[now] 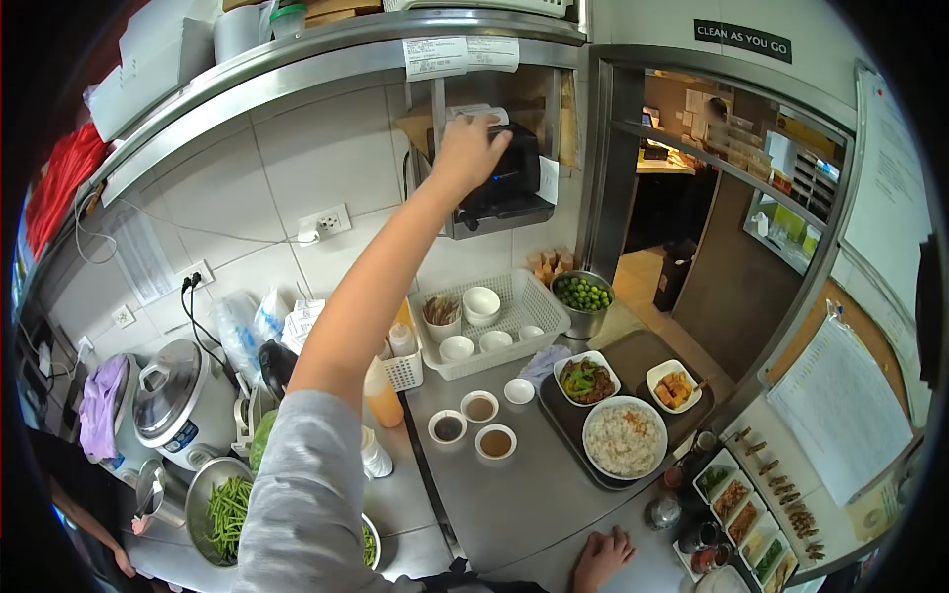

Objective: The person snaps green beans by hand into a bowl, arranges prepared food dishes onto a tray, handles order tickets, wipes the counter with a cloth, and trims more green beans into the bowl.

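My left hand (473,150) is raised at the top of a black printer (506,178) on the wall, thumb apart from the fingers. A white paper slip (478,116) lies right at the fingertips; I see no grip on it. My right hand (604,559) rests on the steel counter (554,514), fingers loosely bent and apart, holding nothing. Beyond it, a dark tray (633,351) carries a bowl of rice (625,438), a bowl of meat with greens (587,380) and a small dish of orange cubes (674,387). Small cups of brown sauce (495,442) stand left of the tray.
A white basket (534,326) holds small bowls; a steel pot of green limes (583,296) stands beside it. Rice cookers (178,395) and a bowl of green beans (225,514) are at left, near another person's hand (124,560). Condiment trays (736,504) line the right.
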{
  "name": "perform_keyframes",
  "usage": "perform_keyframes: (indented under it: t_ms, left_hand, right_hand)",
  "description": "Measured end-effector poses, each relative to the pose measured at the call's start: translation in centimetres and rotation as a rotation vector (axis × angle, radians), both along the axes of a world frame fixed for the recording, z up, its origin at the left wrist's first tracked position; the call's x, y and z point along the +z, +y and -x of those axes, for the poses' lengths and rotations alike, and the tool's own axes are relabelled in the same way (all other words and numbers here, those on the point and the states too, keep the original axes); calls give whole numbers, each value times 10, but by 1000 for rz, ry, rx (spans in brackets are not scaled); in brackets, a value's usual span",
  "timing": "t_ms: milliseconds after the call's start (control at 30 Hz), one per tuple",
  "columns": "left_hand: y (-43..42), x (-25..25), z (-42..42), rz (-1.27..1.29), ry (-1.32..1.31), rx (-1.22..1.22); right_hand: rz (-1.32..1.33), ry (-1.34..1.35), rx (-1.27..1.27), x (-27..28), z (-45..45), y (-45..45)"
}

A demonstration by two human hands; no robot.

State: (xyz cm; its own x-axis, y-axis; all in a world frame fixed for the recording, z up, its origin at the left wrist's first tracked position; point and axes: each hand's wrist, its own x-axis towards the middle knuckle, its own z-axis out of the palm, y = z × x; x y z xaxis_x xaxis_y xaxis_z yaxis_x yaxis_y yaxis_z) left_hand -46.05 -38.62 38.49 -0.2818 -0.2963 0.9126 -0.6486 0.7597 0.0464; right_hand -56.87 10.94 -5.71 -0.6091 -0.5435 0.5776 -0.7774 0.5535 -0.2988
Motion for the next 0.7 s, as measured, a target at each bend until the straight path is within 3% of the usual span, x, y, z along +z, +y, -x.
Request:
perform_keyframes:
  t_ms: [100,133,200,300,367,433,467,533,600,633,700]
  left_hand:
    - [-44,9,39,-234,127,279]
    - [-50,10,48,-193,199,333]
    - [-55,13,49,-204,276,109]
    - [-55,10,45,-96,380,-228]
    - [-12,6,41,-27,322,-398]
    - [28,-18,39,7,228,-604]
    - [58,-36,33,-135,148,-663]
    - [117,-84,13,-389,-99,-731]
    - [161,-147,-7,-289,-405,-777]
    - [203,-145,-30,-598,-623,-738]
    - [231,-193,-54,-530,-822,-922]
  right_hand:
    - [-3,-210,76,-6,3,8]
    - [47,-282,73,-4,2,9]
    - [148,-420,66,0,-3,12]
    - [213,-470,72,-52,7,17]
    - [284,-963,50,-29,10,11]
    - [469,-1230,163,-9,12,-10]
    - [612,-1245,292,-4,10,-23]
    - [717,-1195,582,61,-7,-62]
    - [826,-1454,802,129,-29,-88]
    - [861,-1558,876,137,-32,-97]
    - [927,-1759,1027,133,-33,-115]
